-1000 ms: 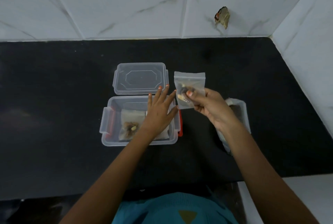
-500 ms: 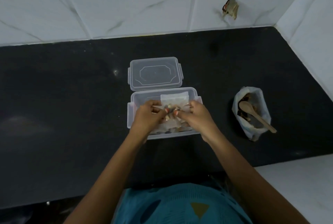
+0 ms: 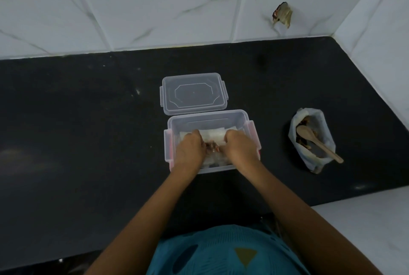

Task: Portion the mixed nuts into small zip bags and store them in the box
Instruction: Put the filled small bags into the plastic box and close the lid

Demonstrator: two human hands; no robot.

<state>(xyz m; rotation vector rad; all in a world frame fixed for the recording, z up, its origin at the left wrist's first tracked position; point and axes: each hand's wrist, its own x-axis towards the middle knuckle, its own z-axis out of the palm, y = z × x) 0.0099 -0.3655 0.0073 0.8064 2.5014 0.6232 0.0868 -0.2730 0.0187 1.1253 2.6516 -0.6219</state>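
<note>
Clear plastic storage box [image 3: 208,117] on a black counter [image 3: 88,119] holds a small clear zip bag of nuts [image 3: 213,135]; left hand [image 3: 190,150] and right hand [image 3: 240,147] both grip it, fingers curled.

"How many of each do you have on screen?"

"I count one clear box [image 3: 208,113], one lid [image 3: 193,94], one wooden spoon [image 3: 319,145] and one bag of nuts [image 3: 309,161]."

"Hands? Portions?"

"Two: left hand [image 3: 188,150], right hand [image 3: 241,148]. One zip bag [image 3: 212,135] on top for certain; those beneath I can't count."
</note>
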